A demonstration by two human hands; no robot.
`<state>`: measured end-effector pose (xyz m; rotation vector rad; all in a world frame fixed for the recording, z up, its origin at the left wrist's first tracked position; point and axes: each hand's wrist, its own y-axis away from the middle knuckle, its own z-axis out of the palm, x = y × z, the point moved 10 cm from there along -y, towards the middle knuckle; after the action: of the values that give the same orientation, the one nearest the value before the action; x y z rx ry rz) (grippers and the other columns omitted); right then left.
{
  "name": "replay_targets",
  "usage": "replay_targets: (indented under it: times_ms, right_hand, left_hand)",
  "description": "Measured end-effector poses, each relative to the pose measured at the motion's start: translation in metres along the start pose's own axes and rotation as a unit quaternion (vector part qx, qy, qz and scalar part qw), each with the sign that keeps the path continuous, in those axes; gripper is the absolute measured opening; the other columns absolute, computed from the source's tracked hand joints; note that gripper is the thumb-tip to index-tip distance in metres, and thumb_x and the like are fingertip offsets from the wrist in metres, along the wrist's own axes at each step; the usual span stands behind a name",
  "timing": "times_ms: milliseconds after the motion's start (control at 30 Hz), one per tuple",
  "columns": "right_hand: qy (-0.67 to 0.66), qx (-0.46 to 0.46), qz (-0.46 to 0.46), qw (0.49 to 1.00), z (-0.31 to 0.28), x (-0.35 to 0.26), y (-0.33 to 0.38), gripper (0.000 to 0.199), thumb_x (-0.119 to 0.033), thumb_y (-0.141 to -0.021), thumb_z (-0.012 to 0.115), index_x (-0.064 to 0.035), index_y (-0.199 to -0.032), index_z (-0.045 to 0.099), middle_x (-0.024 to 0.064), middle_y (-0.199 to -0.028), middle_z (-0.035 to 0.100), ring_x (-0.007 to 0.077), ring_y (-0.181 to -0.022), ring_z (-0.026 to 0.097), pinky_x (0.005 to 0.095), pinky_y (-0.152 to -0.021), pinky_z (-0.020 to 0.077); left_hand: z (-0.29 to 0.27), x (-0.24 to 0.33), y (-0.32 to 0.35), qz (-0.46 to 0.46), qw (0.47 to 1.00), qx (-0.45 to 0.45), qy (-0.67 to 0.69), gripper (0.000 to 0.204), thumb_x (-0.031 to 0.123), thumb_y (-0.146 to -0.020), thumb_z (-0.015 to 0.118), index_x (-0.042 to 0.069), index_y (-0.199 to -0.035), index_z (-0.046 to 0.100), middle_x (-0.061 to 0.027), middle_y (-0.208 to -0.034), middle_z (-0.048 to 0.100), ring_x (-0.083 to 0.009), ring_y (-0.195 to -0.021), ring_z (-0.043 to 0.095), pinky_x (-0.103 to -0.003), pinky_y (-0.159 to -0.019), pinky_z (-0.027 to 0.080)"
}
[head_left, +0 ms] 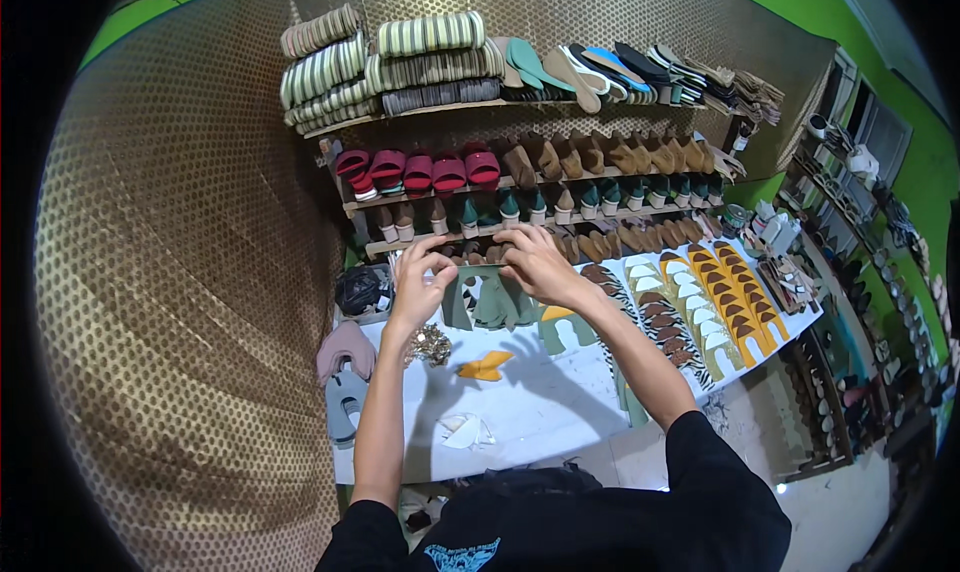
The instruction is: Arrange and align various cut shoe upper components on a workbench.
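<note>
Both my arms reach forward over a white table (560,397). My left hand (425,277) pinches the upper left edge of a sage-green shoe upper piece (490,304). Its upper right edge is in my right hand (537,264), with fingers curled and closed. The piece spans the gap between my hands and hangs down; more green material shows around it, and I cannot tell where one ends. Nearer me lie mustard-yellow cut pieces (486,365) and white scraps (466,431). A cluster of small shiny metallic bits (430,344) sits beside my left wrist.
Rows of cut uppers with brown and white pieces (735,297) cover the table's right. Grey and pink pieces (346,352) and a black plastic bag (362,290) are at left. Behind stands a shelf (440,112) with striped rolls, soles, red slippers (450,170) and shoe forms.
</note>
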<state>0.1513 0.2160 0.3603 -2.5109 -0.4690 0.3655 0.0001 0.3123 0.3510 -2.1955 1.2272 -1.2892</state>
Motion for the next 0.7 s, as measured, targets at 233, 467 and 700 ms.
replay_targets:
  times_ms: [233,467,700]
  right_hand:
    - [-0.043,0.034,0.021,0.998,-0.040,0.012,0.022,0.018,-0.020,-0.089,0.068,-0.0022,-0.090,0.067,0.0110,-0.131,0.056,0.0382,-0.129,0.042,0.0492,-0.108,0.0349]
    - [-0.035,0.041,-0.026,0.998,-0.068,0.013,0.051,0.020,-0.022,-0.087,0.072,-0.0033,-0.088,0.066,0.0100,-0.128,0.058,0.0358,-0.129,0.044,0.0499,-0.107,0.0347]
    - [-0.140,-0.034,0.019,0.989,-0.074,0.046,0.097,0.027,-0.023,-0.082,0.076,-0.0003,-0.095,0.070,0.0088,-0.122,0.061,0.0296,-0.120,0.050,0.0441,-0.106,0.0358]
  left_hand:
    - [0.032,0.021,0.007,-0.053,0.995,-0.046,-0.072,0.018,0.020,-0.083,0.071,0.011,-0.099,0.073,-0.0102,-0.140,0.055,-0.0331,-0.135,0.042,-0.048,-0.117,0.019]
    - [0.092,0.104,-0.001,0.024,0.993,-0.092,-0.066,0.019,0.024,-0.077,0.077,0.008,-0.088,0.075,-0.0056,-0.138,0.056,-0.0316,-0.137,0.039,-0.053,-0.114,0.018]
    - [0.105,0.121,0.003,-0.019,0.998,-0.041,0.051,0.013,0.017,-0.077,0.077,0.007,-0.083,0.072,-0.0056,-0.135,0.060,-0.0296,-0.131,0.046,-0.047,-0.111,0.025]
